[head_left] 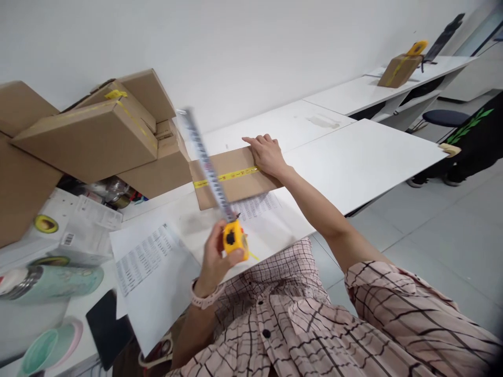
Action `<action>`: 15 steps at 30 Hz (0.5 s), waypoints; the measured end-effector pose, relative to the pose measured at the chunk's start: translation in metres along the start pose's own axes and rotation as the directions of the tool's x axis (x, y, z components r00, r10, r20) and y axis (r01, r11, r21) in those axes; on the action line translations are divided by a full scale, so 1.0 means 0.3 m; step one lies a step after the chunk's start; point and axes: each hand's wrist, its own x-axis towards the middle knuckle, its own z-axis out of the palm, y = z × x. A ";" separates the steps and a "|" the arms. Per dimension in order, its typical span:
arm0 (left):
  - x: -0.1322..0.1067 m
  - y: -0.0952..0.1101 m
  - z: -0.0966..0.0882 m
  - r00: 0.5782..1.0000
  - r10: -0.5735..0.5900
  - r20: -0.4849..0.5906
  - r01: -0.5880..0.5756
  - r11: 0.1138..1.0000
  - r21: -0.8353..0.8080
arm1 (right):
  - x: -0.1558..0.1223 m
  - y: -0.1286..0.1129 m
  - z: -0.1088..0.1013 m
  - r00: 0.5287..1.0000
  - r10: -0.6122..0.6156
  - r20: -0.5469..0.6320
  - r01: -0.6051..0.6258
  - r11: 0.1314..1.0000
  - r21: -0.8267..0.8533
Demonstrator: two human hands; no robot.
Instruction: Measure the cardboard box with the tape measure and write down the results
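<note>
My left hand [216, 256] grips a yellow tape measure [234, 242] near the table's front edge. Its metal blade [212, 178] is pulled out and slants up and away, crossing in front of the left part of a flat cardboard box [245, 188]. The blade is blurred by motion. Yellow printed tape runs along the box. My right hand [269, 154] is closed over the box's right end, fingers at the far edge and thumb hidden. Printed sheets [257, 206] lie at the near side of the box, and another sheet [157, 283] is left of my left hand.
Larger cardboard boxes [94, 136] stack at the left. Below them are white cartons [84, 225], a green bottle [58, 281], a cup [51, 345] and a black flat object [110, 327]. Farther right, another box [400, 70] stands on a table; a person [475, 131] is at the right edge.
</note>
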 end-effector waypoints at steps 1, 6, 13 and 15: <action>-0.004 0.024 -0.041 0.994 0.072 -0.085 -0.070 0.997 0.035 | -0.014 0.005 0.000 1.000 0.023 -0.020 -0.023 0.999 0.024; 0.071 0.040 -0.225 0.946 0.147 -0.290 -0.142 0.989 0.039 | -0.124 0.012 -0.021 0.972 0.231 -0.037 -0.225 0.967 0.115; 0.183 -0.043 -0.266 0.973 0.072 -0.219 -0.060 0.996 0.059 | -0.255 -0.062 -0.055 0.940 0.296 -0.167 -0.256 0.940 0.227; 0.209 -0.048 -0.269 0.974 0.095 -0.206 -0.078 0.993 0.087 | -0.270 -0.071 -0.030 0.929 0.306 -0.208 -0.252 0.935 0.248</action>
